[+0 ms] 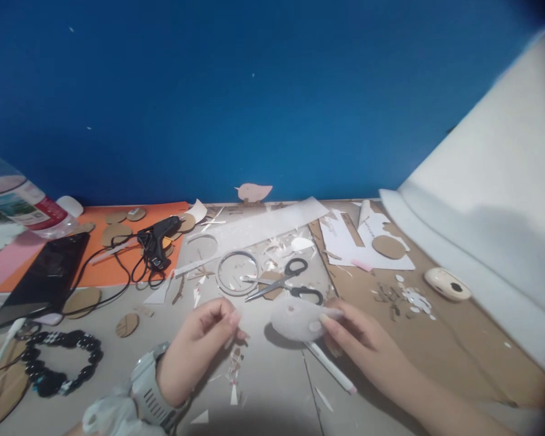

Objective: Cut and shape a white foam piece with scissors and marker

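Observation:
My right hand (363, 336) pinches the narrow tail end of a pale grey bird-shaped cutout (295, 321) between thumb and fingers, just above the table. A white pen (331, 368) with a pink end lies beneath it. To the left, my left hand (204, 339) is closed, thumb against fingertips. Whatever it may hold is too small to make out. Scissors (279, 281) with dark handles lie partly spread beyond the cutout. Beside them is a roll of clear tape (237, 272). Paper scraps (235, 369) are scattered close to my left hand.
A pink bird cutout (255, 192) stands by the blue wall. On the left are a glue gun (157, 242) with its cord, a phone (40, 278), a tilted bottle (22, 200) and a beaded bracelet (61, 360). A cream oval device (447, 283) sits on cardboard at right.

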Demonstrator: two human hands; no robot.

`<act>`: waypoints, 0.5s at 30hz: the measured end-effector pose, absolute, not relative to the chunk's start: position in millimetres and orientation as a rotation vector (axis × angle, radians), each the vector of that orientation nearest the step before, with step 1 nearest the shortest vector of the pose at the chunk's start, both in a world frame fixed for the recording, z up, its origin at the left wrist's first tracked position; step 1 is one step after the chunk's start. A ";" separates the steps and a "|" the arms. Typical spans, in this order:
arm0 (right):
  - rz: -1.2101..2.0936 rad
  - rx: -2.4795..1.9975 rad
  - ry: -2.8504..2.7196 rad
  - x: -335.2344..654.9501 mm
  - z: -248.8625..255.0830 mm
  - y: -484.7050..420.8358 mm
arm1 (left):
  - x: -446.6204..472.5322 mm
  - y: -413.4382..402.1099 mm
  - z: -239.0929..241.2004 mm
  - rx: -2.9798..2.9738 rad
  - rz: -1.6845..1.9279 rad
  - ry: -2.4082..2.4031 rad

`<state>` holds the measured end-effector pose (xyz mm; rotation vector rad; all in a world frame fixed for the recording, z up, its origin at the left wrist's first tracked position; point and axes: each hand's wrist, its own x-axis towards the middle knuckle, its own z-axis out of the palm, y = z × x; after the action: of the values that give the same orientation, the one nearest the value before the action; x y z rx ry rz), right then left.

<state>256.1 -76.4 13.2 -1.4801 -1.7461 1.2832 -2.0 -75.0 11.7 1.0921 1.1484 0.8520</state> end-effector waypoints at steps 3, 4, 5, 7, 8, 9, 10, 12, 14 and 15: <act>1.284 -1.483 -1.741 256.2 13.5 -76.4 | -2.4 -75.1 11.8 1.180 0.851 1.130; 1.271 -1.484 -1.744 256.1 13.8 -76.2 | -2.2 -75.2 12.2 1.212 0.839 1.120; 1.258 -1.483 -1.751 256.0 14.2 -75.9 | -1.9 -75.1 12.7 1.234 0.833 1.110; 1.245 -1.486 -1.765 255.8 14.9 -75.4 | -1.1 -74.9 13.5 1.250 0.819 1.099; 1.250 -1.488 -1.769 255.7 15.2 -75.3 | -0.6 -74.8 13.7 1.245 0.812 1.102; 1.258 -1.489 -1.770 255.8 15.4 -75.4 | -0.3 -74.7 13.8 1.237 0.803 1.109; 1.266 -1.489 -1.768 255.9 15.5 -75.5 | -0.1 -74.6 13.7 1.224 0.796 1.119; 1.276 -1.480 -1.762 256.3 15.3 -76.1 | -0.2 -74.8 13.1 1.170 0.790 1.120; 1.284 -1.466 -1.757 256.6 14.7 -76.6 | -0.7 -75.6 12.2 1.107 0.800 1.086; 1.285 -1.462 -1.751 256.7 14.3 -76.8 | -0.9 -76.1 11.8 1.080 0.810 1.074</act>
<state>256.7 -76.8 14.3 -1.4618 -1.7508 1.2853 -0.9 -76.1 11.8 1.0804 1.0735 0.8099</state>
